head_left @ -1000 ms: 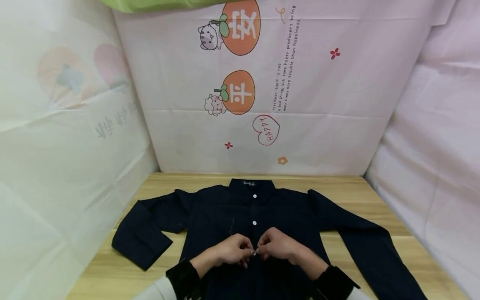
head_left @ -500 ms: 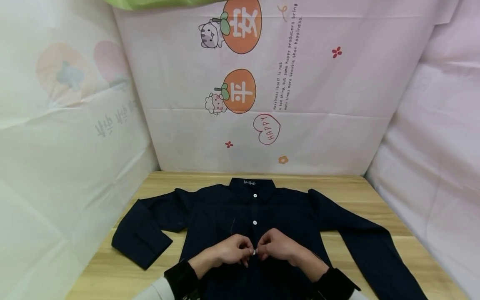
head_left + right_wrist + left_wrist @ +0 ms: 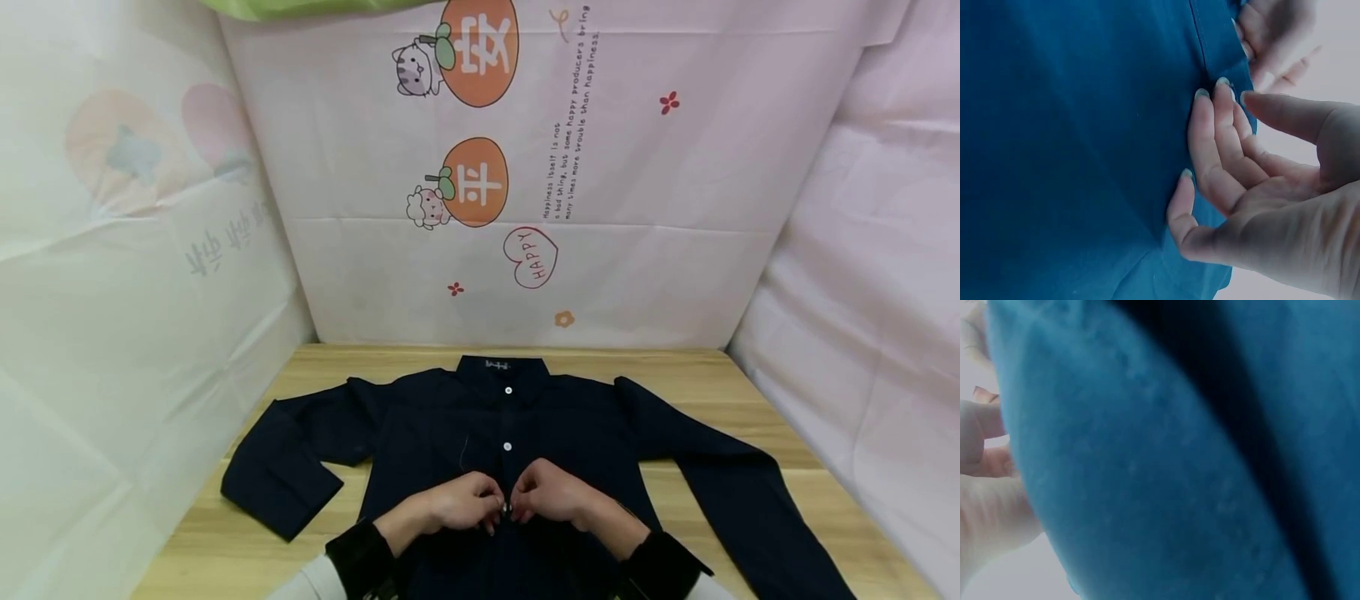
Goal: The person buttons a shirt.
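A navy long-sleeved shirt (image 3: 427,425) lies spread out, collar away from me. White buttons run down its front; one button (image 3: 507,447) shows just beyond my hands. With fingertips close together at the placket, my left hand (image 3: 461,502) and right hand (image 3: 553,493) pinch it from either side. Between them a small pale bit of a button (image 3: 506,508) shows, mostly covered. In the right wrist view, the right fingers (image 3: 1204,134) press against the placket edge and the thumb nears it. Lifted cloth (image 3: 1116,475) hides most of the left wrist view.
The shirt rests on a wooden table (image 3: 750,400). Its left sleeve (image 3: 281,471) is folded back, and its right sleeve (image 3: 757,492) trails toward the front. White printed cloth (image 3: 622,275) walls in the back and both sides. Something green (image 3: 300,7) hangs at the top.
Both hands stay at the same spot on the placket, with small finger movements. The white button between the fingertips shows less than before. The shirt lies as it did.
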`<state>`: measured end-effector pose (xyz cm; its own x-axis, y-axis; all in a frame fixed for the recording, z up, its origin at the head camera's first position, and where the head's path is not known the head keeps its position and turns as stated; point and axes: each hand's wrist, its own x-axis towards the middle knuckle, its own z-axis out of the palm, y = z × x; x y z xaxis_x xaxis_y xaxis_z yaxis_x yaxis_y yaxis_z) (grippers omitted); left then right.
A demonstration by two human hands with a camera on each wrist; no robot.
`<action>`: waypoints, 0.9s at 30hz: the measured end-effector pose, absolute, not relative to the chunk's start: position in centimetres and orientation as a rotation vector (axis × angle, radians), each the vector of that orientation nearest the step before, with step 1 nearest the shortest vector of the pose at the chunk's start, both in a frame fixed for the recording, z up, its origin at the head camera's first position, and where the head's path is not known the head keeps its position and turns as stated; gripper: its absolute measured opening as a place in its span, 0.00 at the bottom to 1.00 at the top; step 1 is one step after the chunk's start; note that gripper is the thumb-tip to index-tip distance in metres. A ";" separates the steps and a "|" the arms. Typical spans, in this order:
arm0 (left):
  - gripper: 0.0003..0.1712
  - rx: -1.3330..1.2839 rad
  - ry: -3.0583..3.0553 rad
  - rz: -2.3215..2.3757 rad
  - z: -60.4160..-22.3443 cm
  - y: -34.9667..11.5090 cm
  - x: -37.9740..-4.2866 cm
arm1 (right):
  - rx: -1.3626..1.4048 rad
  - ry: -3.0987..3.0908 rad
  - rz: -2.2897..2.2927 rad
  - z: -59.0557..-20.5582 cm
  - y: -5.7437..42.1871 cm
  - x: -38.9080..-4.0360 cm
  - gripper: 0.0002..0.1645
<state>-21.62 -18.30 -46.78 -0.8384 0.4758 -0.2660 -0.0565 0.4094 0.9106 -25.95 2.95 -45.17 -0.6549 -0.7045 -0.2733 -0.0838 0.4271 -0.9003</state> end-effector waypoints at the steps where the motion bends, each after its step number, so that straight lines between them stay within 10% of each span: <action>1: 0.14 0.358 2.172 1.419 -46.7 -18.3 -21.7 | -0.664 2.053 -1.225 -45.2 2.8 -25.9 0.09; 27: 0.07 0.440 2.376 1.328 -46.1 -17.5 -21.6 | -0.662 2.148 -1.138 -45.2 2.1 -25.6 0.09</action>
